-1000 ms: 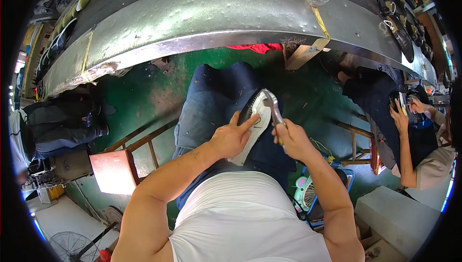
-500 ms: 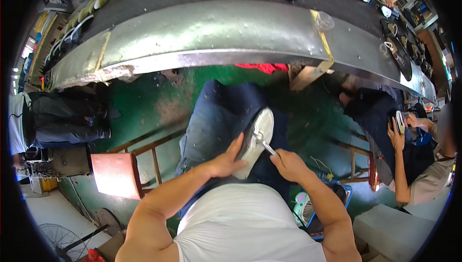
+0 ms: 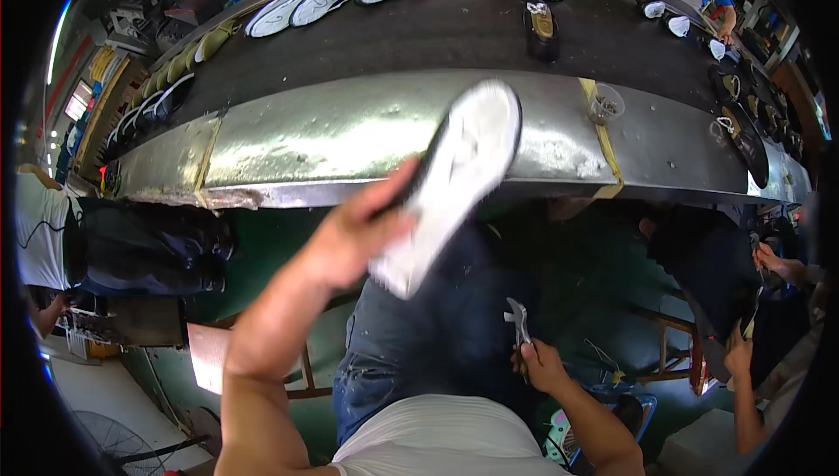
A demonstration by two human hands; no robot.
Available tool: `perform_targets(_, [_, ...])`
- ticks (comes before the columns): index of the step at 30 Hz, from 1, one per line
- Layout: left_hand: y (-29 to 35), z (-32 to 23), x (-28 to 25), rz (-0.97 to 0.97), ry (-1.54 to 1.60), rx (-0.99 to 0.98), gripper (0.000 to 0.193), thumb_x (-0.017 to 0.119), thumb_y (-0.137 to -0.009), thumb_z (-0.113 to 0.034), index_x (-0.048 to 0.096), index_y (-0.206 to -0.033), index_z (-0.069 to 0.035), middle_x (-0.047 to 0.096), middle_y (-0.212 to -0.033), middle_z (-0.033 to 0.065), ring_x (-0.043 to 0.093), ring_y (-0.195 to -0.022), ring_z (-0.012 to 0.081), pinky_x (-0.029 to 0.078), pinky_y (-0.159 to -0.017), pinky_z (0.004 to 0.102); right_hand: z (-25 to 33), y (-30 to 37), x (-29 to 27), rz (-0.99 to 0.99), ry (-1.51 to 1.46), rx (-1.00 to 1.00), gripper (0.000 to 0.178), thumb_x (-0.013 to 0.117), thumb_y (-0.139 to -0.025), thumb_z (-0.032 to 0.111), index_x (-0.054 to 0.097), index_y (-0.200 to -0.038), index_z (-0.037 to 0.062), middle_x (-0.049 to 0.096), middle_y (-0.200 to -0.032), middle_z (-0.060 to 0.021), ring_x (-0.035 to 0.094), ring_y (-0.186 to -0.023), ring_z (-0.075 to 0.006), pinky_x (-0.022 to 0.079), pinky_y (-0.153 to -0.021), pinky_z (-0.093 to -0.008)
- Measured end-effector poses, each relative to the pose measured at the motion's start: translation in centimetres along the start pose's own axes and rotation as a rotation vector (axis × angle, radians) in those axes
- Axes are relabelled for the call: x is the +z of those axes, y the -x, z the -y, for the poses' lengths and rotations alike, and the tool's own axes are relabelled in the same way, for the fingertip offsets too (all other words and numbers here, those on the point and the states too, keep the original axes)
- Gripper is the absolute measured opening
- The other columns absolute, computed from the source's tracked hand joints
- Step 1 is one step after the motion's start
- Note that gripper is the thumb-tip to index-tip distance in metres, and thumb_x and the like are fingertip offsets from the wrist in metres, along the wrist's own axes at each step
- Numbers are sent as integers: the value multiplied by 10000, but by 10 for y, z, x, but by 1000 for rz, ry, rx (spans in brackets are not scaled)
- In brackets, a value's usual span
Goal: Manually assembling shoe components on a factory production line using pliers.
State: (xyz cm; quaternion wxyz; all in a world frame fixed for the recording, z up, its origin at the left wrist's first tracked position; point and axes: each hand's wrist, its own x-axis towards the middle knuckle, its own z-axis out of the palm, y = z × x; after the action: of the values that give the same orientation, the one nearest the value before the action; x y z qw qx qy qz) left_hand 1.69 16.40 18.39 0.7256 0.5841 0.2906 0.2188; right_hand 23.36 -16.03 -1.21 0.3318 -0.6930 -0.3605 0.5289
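My left hand (image 3: 363, 231) grips a shoe (image 3: 461, 161) by its narrower end, thumb lying across the white bottom face. The shoe is raised above my lap, tilted, its wide end over the metal edge of the bench; a dark rim runs round its outline. Motion smears the hand somewhat. Lower down, beside my right thigh, my right hand (image 3: 542, 368) is closed round the handles of metal lasting pincers (image 3: 519, 320). Their jaws stand upward, apart from the shoe and touching nothing.
Ahead runs a long dark conveyor (image 3: 393, 48) with a worn metal edge (image 3: 288, 144). White-bottomed shoes (image 3: 323, 1) line its far side, and a dark shoe (image 3: 542, 30) lies nearer. A small plastic cup (image 3: 606, 106) stands on the metal edge. Co-workers sit on both sides.
My left hand has lifted the shoe from my lap, up and forward toward the bench. The pincers have come away from the shoe and dropped lower. The view has tilted up.
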Motion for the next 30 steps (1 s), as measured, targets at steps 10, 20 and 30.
perform_targets(10, [-337, -43, -39, -388, -1714, 610, 432, 622, -908, -264, 588, -1255, -8, 504, -1399, 247, 521, -1261, 401, 419, -1085, 440, 6, -29, -16, 80, -248, 102, 469, 390, -1074, 365, 587, -1077, -60, 698, -900, -131, 685, -740, -179, 546, -679, -310])
perform_targets(20, [-399, -27, -118, -633, -991, 511, 384, 574, -927, -270, 659, -1207, -20, 644, -1249, 215, 606, -1172, 364, 466, -1029, 408, 22, -79, -42, 116, -419, 203, 441, 387, -1077, 334, 582, -1100, -60, 695, -907, -131, 691, -746, -193, 552, -676, -310])
perform_targets(30, [-422, -23, -406, -1436, -1044, -34, 598, 518, -928, -561, 622, -1348, -148, 127, -1619, 275, 118, -1466, 518, 189, -1187, 571, 55, -146, -56, 150, -464, 279, 390, 373, -1081, 287, 595, -1101, -34, 696, -912, -131, 687, -713, -197, 499, -568, -278])
